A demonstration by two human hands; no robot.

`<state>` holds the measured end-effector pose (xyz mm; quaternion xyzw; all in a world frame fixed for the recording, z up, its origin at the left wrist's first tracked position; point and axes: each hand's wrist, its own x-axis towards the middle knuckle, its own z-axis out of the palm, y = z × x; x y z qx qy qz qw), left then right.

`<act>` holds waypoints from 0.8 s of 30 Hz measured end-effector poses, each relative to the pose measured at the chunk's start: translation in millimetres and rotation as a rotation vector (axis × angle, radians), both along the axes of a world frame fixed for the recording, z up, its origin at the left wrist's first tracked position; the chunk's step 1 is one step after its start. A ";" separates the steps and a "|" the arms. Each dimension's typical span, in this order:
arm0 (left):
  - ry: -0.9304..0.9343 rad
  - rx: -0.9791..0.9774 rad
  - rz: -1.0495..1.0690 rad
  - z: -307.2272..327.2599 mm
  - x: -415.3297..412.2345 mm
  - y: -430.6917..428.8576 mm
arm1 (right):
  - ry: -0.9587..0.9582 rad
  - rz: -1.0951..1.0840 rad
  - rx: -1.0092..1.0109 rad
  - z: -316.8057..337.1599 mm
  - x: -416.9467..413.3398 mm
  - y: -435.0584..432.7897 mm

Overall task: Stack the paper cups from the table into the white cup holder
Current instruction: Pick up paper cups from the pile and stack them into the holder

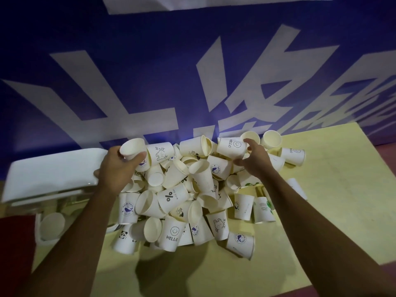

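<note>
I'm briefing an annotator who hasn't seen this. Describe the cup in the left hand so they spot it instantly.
Start at the white cup holder on the left of the table. At its far right corner the left hand grips one paper cup. Its mouth faces the camera and a purple round badge shows by the thumb; the neighbouring cup shows a bear.

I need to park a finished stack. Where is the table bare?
Bare table lies right of the cup pile, out to the right edge, and in the near strip in front of it. Crowded: the centre, and the left, where the holder meets the pile.
</note>
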<state>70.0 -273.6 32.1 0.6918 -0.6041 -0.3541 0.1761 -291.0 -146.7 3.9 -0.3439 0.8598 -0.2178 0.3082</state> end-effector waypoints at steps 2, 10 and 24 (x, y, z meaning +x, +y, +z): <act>0.005 -0.027 -0.002 3.2 -4.3 3.3 | -0.006 -0.005 -0.041 1.8 4.6 2.5; 0.186 -0.206 0.013 24.1 0.2 22.8 | 0.028 0.024 -0.306 28.5 33.8 40.0; 0.461 -0.234 -0.106 40.1 118.9 112.8 | -0.067 0.250 -0.515 91.8 227.7 67.0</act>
